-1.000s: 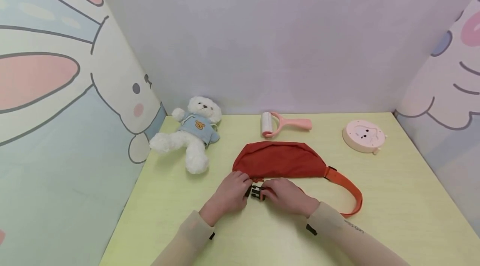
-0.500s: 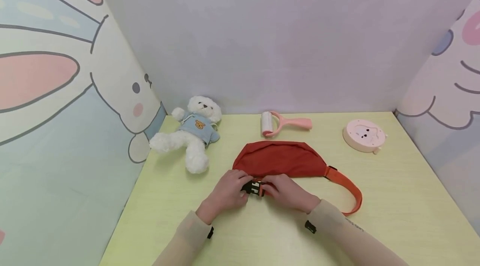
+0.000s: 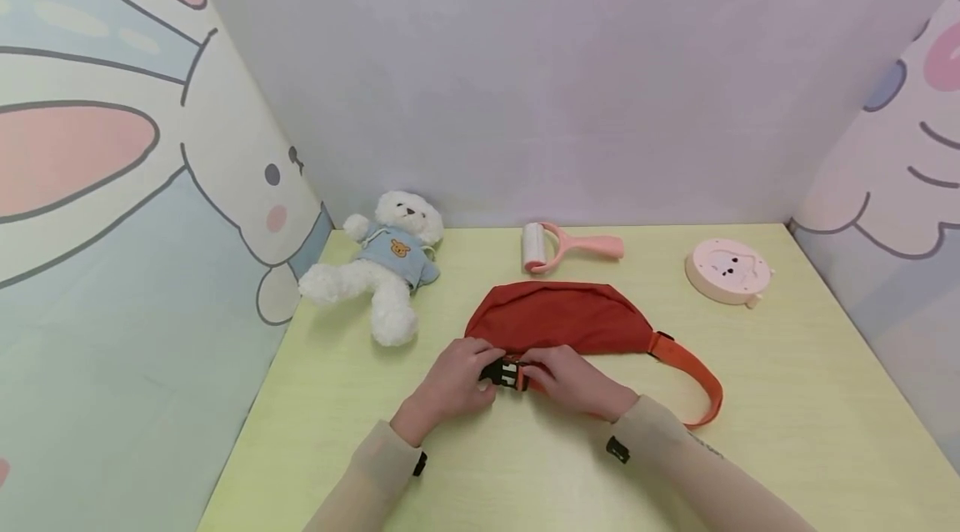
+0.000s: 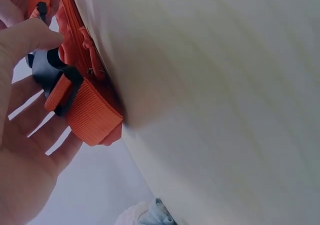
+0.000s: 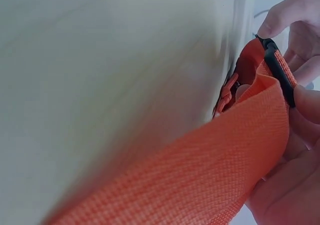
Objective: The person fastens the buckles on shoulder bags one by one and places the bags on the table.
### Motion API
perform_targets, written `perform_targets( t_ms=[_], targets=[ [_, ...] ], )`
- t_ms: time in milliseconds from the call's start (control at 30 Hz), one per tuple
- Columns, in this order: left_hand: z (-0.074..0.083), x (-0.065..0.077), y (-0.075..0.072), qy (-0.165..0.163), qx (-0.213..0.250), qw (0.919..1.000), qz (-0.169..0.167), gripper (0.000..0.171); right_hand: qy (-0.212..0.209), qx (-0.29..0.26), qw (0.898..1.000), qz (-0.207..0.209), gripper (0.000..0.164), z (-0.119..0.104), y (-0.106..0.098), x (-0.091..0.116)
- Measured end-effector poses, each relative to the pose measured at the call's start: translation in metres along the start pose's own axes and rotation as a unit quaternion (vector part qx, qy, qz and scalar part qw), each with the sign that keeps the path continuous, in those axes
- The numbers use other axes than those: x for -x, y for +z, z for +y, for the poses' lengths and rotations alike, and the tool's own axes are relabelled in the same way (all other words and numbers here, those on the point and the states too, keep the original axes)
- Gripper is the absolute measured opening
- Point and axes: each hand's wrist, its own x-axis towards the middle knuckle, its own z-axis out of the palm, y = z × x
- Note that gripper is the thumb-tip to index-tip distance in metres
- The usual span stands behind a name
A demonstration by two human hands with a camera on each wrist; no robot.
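Note:
A red waist bag (image 3: 562, 319) lies flat on the table, its orange strap (image 3: 693, 369) looping round to the right and front. At the bag's front edge, my left hand (image 3: 453, 382) pinches one half of a black side-release buckle (image 4: 47, 67) between thumb and fingers. My right hand (image 3: 576, 383) pinches the other half (image 5: 281, 75), where the orange webbing passes through. Both halves meet end to end in the head view, with pale gaps between the prongs (image 3: 510, 374). Whether they are fully clicked together I cannot tell. A red zipper pull (image 4: 91, 50) hangs beside the buckle.
Behind the left hand lies a white plush bear (image 3: 393, 257) in a blue hoodie. A pink lint roller (image 3: 592, 245) rests behind the bag. Toward the back right sits a round pink case (image 3: 727, 272). Walls border the table (image 3: 787, 399) at the back and sides.
The two buckle halves, apart at first, have come together as the hands closed in. The joined buckle has shifted slightly toward the bag and left. Bear, roller and case stay put.

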Motion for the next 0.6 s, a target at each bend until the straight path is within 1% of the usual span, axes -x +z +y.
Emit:
perform_targets(
  t_ms=[133, 367, 500, 600],
  targets=[
    [-0.0007, -0.0001, 0.0017, 0.002, -0.007, 1.0000, 0.004, 0.040, 0.000, -0.006, 1.000, -0.004, 0.024, -0.0018, -0.0018, -0.0006],
    [0.0001, 0.0004, 0.0037, 0.013, -0.015, 0.9997, 0.010, 0.040, 0.017, -0.001, 1.000, -0.002, 0.023, -0.0016, 0.0008, -0.0018],
    [0.0016, 0.0007, 0.0031, 0.015, -0.018, 0.9997, 0.010, 0.040, 0.005, 0.001, 1.000, -0.005, 0.023, -0.0038, 0.0005, -0.0042],
    [0.0021, 0.0005, 0.0027, 0.013, -0.012, 0.9998, 0.011, 0.037, -0.006, 0.000, 1.000, -0.005, 0.020, -0.0037, 0.0011, -0.0076]
  ],
)
